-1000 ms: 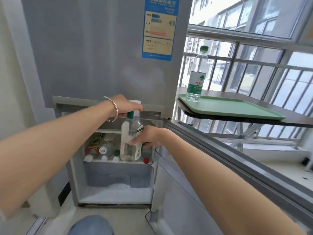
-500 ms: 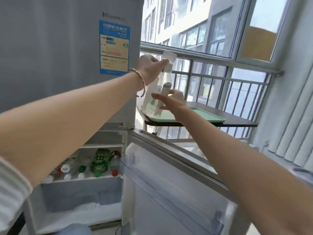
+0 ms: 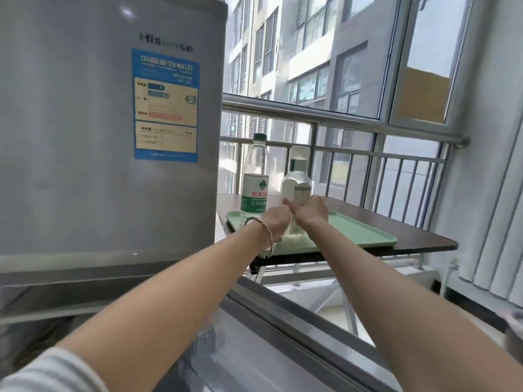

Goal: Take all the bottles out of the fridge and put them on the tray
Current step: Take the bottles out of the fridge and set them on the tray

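A green tray (image 3: 353, 233) lies on a dark folding table beside the fridge. A clear water bottle with a green label and green cap (image 3: 254, 179) stands upright at the tray's left end. Just right of it stands a clear bottle with a white cap (image 3: 297, 176), upright with its base on the tray. My left hand (image 3: 276, 224) is curled around its lower left side. My right hand (image 3: 310, 210) wraps its lower right side, fingers across the label. The fridge's inside is out of view.
The grey fridge (image 3: 99, 137) fills the left. Its open lower door (image 3: 283, 335) juts out under my forearms. The dark table (image 3: 418, 239) stands against a metal railing (image 3: 368, 120) and window. White blinds (image 3: 495, 222) hang at the right.
Both hands lifted the white-capped bottle out of the fridge, carried it right and set it down on the tray. My left hand slid from the cap to the lower body.
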### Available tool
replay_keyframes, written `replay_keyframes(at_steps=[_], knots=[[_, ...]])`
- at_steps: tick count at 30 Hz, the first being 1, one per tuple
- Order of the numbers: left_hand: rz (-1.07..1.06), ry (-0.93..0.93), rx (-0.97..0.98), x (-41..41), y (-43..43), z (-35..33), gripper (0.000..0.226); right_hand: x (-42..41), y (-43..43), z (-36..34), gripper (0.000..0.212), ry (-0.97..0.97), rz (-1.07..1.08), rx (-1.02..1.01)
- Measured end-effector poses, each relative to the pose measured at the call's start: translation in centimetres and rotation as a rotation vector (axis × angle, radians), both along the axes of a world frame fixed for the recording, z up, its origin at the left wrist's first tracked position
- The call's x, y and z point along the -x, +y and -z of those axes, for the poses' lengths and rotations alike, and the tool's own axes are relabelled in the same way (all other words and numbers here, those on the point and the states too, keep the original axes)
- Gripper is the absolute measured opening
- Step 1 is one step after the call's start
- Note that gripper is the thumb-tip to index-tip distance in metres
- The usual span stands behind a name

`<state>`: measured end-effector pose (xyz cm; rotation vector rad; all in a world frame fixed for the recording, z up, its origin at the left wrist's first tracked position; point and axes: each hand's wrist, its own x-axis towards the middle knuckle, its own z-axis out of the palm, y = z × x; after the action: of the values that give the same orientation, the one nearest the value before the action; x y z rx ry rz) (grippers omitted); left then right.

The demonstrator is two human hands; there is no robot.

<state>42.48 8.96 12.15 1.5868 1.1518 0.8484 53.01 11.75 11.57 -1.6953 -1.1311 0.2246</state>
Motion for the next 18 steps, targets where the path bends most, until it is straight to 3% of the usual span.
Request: replay_keyframes(at_steps=[12,15,18], knots=[[-0.046,-0.062,-0.01,-0.3,6.1,0.3,0.042,0.3,6.4,0.1,0.073,-0.063,-0.008,0.072],[-0.043,-0.076,-0.021,0.4,5.5,0.1,0.041,1.1,4.9,-0.3,0.063,-0.003,-0.046,0.084],[-0.032,-0.107,-0.011,1.4,4.1,-0.4,0.027,2.1,2.6,-0.5,0.054,-0.087,0.052,-0.013]])
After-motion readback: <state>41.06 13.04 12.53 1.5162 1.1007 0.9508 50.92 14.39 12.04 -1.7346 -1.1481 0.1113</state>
